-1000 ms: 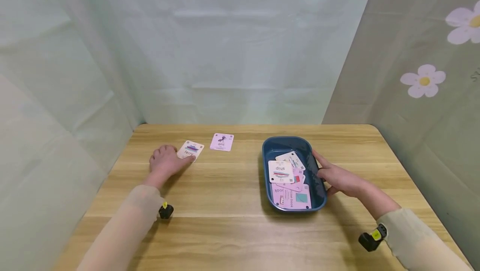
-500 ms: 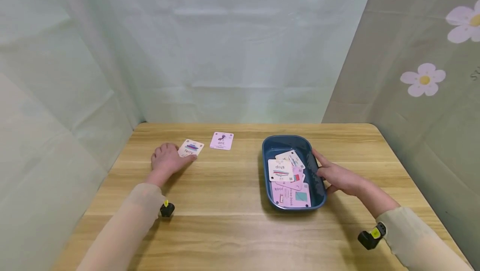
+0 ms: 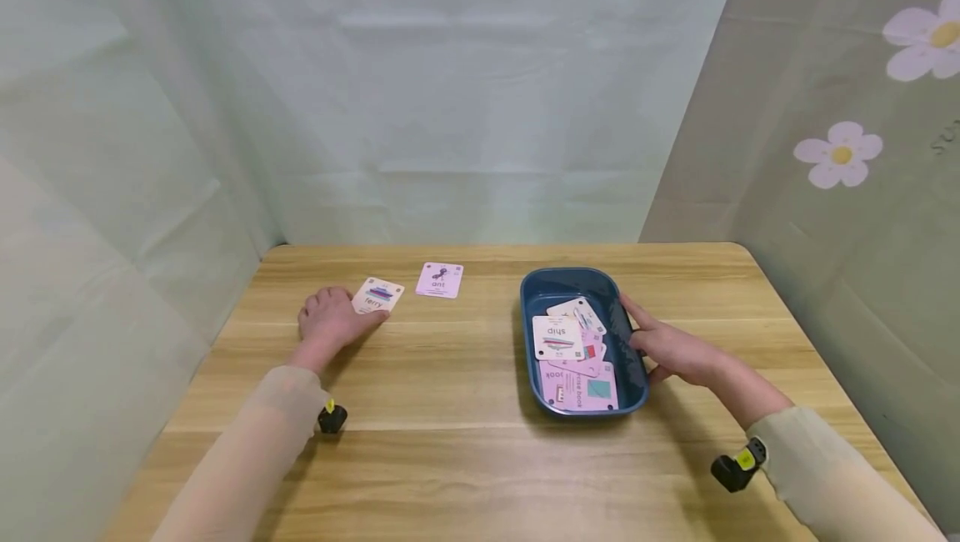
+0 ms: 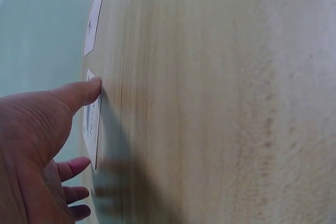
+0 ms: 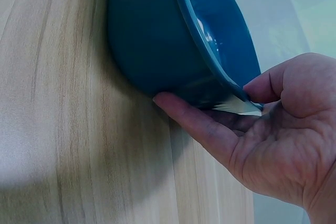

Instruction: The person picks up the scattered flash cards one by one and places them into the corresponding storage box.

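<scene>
My left hand [image 3: 330, 321] is at the far left of the table, by a white flash card [image 3: 378, 295] printed "ferry". In the left wrist view the thumb lies on one edge of this card and the forefinger meets its opposite end. A pink "ant" card [image 3: 439, 279] lies flat just to the right. My right hand [image 3: 678, 352] grips the side of a dark blue plastic bin [image 3: 530, 375], its thumb at the rim and its fingers against the outer wall. Inside the bin are several cards, with a "ship" card [image 3: 558, 337] on top.
The wooden table [image 3: 450, 442] has its back edge close to a pale hanging cloth [image 3: 465, 108]. More cloth, printed with flowers, hangs at the right side. A small black camera sits at each wrist.
Both hands, the cards and the bin keep nearly the same places. The head view has shifted slightly; the left thumb has only barely moved along the ferry card.
</scene>
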`<state>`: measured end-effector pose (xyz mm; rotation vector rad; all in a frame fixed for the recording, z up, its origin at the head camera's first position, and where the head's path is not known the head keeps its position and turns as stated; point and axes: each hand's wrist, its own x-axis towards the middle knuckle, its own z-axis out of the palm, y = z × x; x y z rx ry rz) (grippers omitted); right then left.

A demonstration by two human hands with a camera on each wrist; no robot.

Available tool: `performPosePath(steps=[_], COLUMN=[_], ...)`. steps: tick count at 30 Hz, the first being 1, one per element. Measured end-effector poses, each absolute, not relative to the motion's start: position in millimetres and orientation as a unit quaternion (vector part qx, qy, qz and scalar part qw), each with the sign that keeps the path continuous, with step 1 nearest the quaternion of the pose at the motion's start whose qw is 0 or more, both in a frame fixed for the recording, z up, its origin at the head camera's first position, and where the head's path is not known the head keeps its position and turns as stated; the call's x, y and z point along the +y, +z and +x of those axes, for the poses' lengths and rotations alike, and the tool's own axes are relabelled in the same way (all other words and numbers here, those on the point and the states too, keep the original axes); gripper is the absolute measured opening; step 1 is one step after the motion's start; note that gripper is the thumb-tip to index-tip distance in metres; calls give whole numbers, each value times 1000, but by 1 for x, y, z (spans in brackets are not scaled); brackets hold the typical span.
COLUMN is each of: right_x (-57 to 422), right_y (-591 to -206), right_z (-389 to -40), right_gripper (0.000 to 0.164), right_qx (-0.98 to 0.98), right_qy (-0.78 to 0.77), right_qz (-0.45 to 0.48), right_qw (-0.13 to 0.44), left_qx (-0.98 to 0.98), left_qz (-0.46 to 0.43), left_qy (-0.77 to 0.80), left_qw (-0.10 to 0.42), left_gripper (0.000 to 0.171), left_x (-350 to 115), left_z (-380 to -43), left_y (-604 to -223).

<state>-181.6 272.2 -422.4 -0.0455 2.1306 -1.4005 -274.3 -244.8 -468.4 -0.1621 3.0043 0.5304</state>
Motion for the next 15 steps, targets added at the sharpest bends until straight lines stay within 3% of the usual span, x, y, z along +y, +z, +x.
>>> performPosePath(steps=[15], right_x=[274], right_y=[-424], right_z=[-183], right_gripper=[81], right_qx=[804], right_qy=[-519], right_qz=[-10], right_qw=[290], left_qx=[981], left_qz=[-62], left_qy=[176], left_qw=[56], left_gripper=[90], left_x=[-242], left_z=[-275], left_y=[-465])
